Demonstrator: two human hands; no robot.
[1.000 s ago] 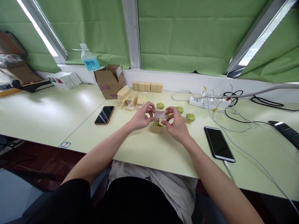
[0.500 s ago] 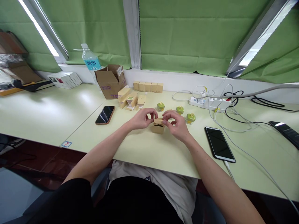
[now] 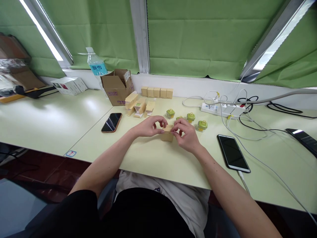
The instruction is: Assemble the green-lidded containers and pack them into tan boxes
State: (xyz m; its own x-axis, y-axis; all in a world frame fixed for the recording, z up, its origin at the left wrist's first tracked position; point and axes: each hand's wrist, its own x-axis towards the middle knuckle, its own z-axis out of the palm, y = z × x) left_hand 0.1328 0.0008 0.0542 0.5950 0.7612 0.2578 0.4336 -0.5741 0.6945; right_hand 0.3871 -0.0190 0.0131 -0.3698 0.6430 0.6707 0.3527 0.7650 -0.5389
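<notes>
A small tan cardboard box (image 3: 167,136) stands upright on the pale green table in front of me, its top flap lying over the opening. My left hand (image 3: 152,126) pinches the box's left upper edge between thumb and fingers. On the right side, my right hand (image 3: 184,133) grips the matching edge with thumb and fingertips. Just behind the hands sit several small clear jars with green lids, such as one jar (image 3: 170,113) and another (image 3: 202,125). Several flattened tan cartons (image 3: 140,105) lie behind my left hand.
Along the wall stands a row of small closed boxes (image 3: 157,92). An open brown carton (image 3: 116,89) and a bottle (image 3: 97,66) are back left. A phone (image 3: 111,122) lies left, a charging phone (image 3: 233,153) right, near a power strip (image 3: 223,108) with loose cables.
The box's top flap has come down over the dark opening. Both hands have shifted slightly, with their thumbs now at the box's top edge.
</notes>
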